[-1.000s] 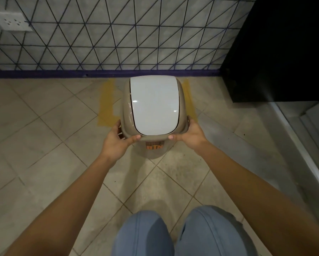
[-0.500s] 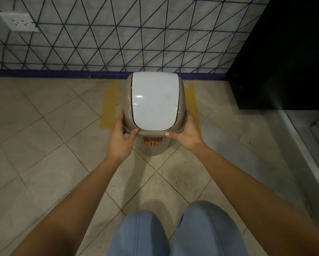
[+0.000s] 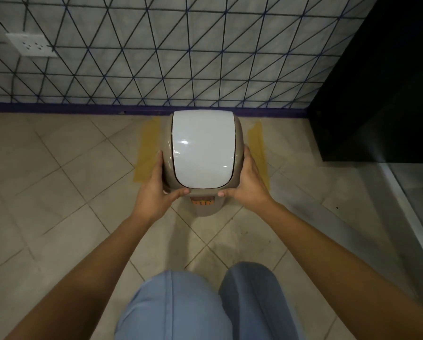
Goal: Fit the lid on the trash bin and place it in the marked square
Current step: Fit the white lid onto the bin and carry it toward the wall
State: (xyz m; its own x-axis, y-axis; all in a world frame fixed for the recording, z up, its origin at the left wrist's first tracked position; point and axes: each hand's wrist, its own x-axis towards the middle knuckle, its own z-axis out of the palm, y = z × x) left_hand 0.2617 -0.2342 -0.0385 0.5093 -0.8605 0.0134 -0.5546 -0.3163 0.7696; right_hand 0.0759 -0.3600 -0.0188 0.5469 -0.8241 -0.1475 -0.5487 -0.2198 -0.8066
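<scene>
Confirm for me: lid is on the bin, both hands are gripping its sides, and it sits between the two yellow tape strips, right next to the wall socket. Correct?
Not quite. The head view shows the wall socket far off to the upper left, not beside the bin. The rest holds: the lid is on, the left hand and right hand grip its sides, and it sits between the yellow tape strips.

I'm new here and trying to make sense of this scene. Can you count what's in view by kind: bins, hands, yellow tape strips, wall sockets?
Trash bin, tan, with its white-flapped lid on: 1
Hands, left hand and right hand, both gripping the lid's sides: 2
Yellow tape strips on the floor, left strip and right strip: 2
Wall socket: 1
Total: 6
</scene>
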